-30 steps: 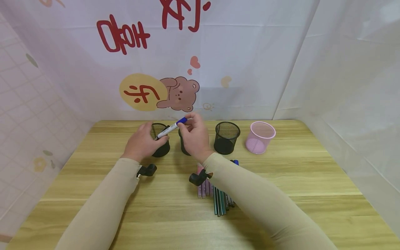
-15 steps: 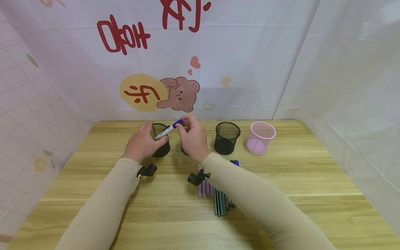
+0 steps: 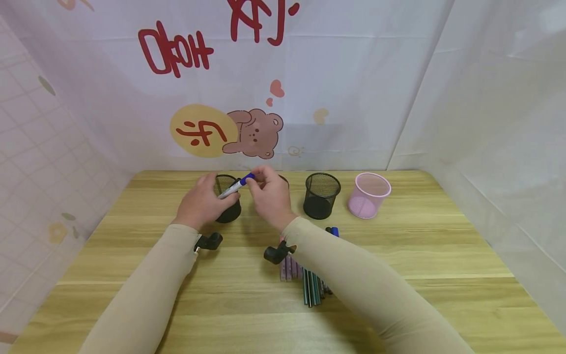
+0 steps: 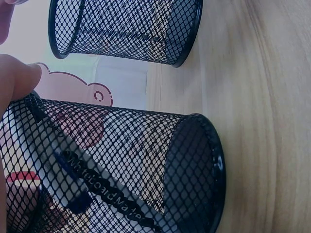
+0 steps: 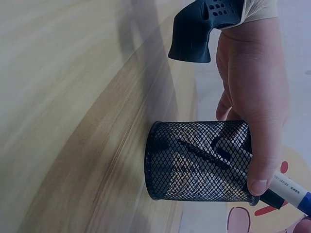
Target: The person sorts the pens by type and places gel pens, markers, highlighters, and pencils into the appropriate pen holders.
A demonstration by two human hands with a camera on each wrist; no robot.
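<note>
My left hand (image 3: 201,201) grips the leftmost black mesh pen cup (image 3: 230,212) near its rim, the thumb on the near side. With thumb and fingers my right hand (image 3: 271,201) pinches a white marker by its blue cap (image 3: 247,179). The marker slants down, its lower end inside the cup. Through the mesh in the left wrist view, that blue-ended marker (image 4: 53,170) lies beside a whiteboard marker (image 4: 112,194) with black lettering. The right wrist view shows a black cap (image 5: 272,198) poking past the rim beside the white barrel.
A second black mesh cup (image 3: 285,181) stands mostly hidden behind my right hand. Farther right are another black cup (image 3: 321,196) and a pink one (image 3: 368,196). Pink sticks (image 3: 288,270), green sticks (image 3: 311,290) and a blue-capped marker (image 3: 335,231) lie partly under my right forearm.
My right hand has moved left and slightly down, and the marker has slid deeper into the leftmost cup. The left hand stays on that cup.
</note>
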